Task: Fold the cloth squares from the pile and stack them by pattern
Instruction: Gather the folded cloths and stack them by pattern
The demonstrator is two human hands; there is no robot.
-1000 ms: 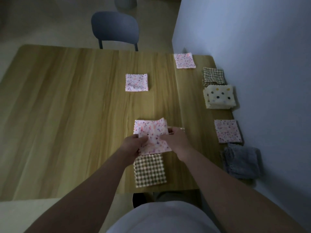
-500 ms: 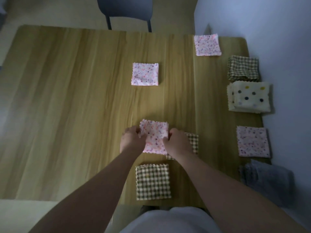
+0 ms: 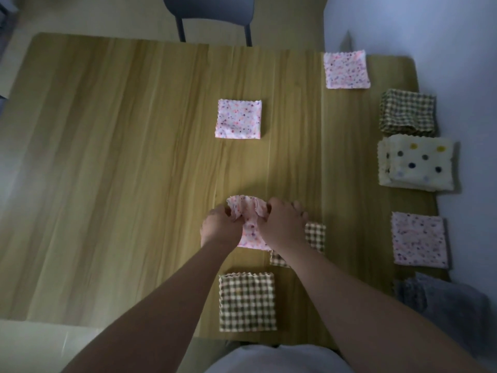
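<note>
At the bottom centre of the frame a folded checked square (image 3: 247, 302) lies flat on the table (image 3: 107, 170), near its front edge. At lower right a grey cloth (image 3: 443, 300) sits crumpled on the table's corner, next to the wall.

Just above the checked square, both hands are on the pink cloth (image 3: 251, 236). The left hand (image 3: 219, 228) and right hand (image 3: 282, 227) are close together, fingers curled round its bunched upper edge and gripping it, while its lower part rests on the table. A checked piece (image 3: 316, 235) lies partly hidden under the right hand and wrist, just beside the pink cloth.

Along the right edge, going up the frame, are a right pink square (image 3: 418, 239), a dotted stack (image 3: 419, 162) of cream cloths and a checked stack (image 3: 407, 114). A centre pink square (image 3: 238, 119) lies alone mid-table. A far pink square (image 3: 345, 70) sits at upper right near the back edge. A dark chair (image 3: 212, 12) stands behind the table at the top.
</note>
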